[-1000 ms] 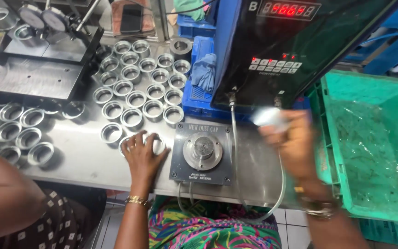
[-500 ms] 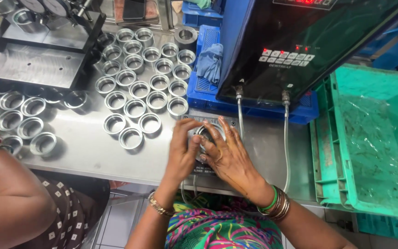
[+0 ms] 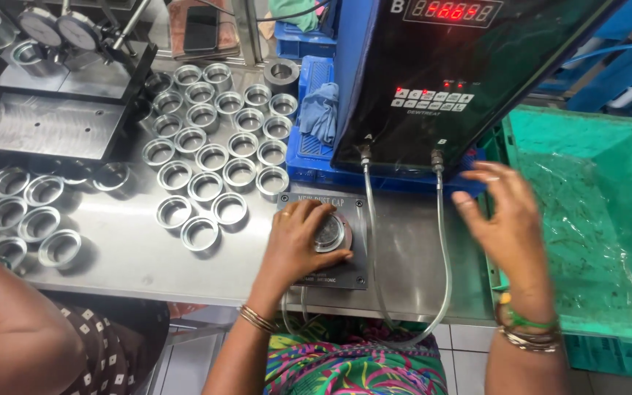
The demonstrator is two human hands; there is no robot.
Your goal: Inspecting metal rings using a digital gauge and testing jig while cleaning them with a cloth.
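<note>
Left hand [image 3: 298,238]: fingers curled over the metal ring [image 3: 328,232], pressing it onto the gauge fixture [image 3: 356,252], likely to seat it.
Right hand [image 3: 502,219]: spread, empty, right of fixture, beside green crate [image 3: 587,139].
Spare rings [image 3: 213,157]: rows on counter [image 3: 133,256], left of fixture.

Bare bench [image 3: 411,256] strip lay between the gauge fixture [image 3: 327,241] and the green crate [image 3: 587,219]; two hoses [image 3: 444,241] crossed it. Black console [image 3: 448,80] walled off the back. Left of the fixture, rows of metal rings [image 3: 213,157] crowded the bench, narrow gaps only. A co-worker's arm [image 3: 9,329] blocked the near-left corner.
</note>
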